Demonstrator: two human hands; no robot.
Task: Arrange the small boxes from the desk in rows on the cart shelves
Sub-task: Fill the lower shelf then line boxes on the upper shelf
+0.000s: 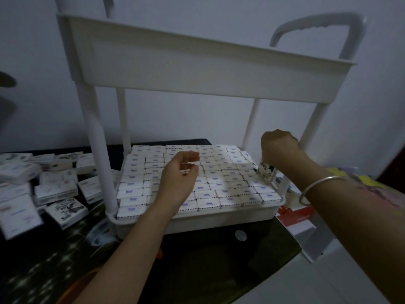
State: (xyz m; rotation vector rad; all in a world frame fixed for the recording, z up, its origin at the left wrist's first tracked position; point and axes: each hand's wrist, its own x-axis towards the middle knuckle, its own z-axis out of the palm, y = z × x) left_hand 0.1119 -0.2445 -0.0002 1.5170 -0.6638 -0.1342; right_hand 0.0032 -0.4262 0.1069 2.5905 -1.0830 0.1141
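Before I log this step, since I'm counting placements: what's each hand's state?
Left hand: open, holding nothing.
Right hand: closed on a small box.

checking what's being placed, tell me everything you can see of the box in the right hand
The small box is white with a black print and looks like card. It is held upright on edge at the right end of the cart's lower shelf, beside the rows of boxes laid flat. The right hand grips its top from above.
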